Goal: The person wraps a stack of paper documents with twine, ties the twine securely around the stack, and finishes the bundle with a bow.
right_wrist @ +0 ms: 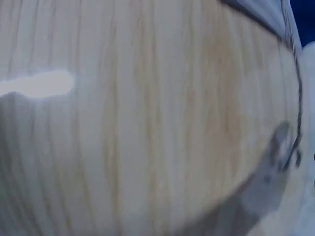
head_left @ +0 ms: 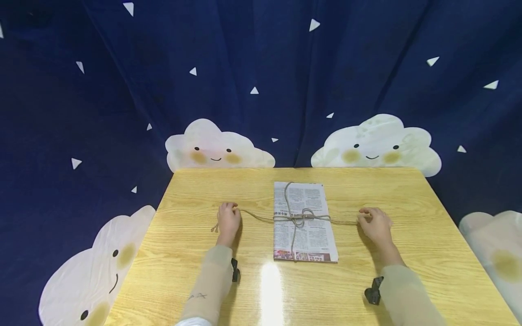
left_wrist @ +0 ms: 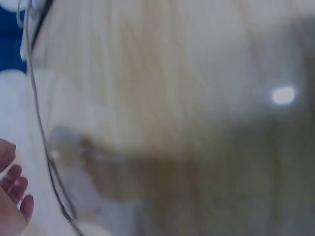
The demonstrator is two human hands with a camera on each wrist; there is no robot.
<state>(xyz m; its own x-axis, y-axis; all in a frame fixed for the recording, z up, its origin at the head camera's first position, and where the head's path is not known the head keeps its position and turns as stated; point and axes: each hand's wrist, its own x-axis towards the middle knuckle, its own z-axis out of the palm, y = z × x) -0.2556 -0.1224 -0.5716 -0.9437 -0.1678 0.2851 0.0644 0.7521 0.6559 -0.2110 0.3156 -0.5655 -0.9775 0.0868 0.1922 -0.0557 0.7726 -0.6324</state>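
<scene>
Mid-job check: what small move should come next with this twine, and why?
Probably pinch the twine with the left hand: the left wrist view shows a gap between them, while the head view shows the twine running out to both sides of the looped knot on the newspaper. A grip there would likely allow a pull.

A flat, rectangular newspaper bundle (head_left: 314, 241) lies below and right of the frame's center on the desk (head_left: 412, 194). Brown twine (head_left: 297, 218) crosses it lengthwise and widthwise, tied with loops at the crossing; 2 loose lengths trail toward the frame's left and right.
</scene>
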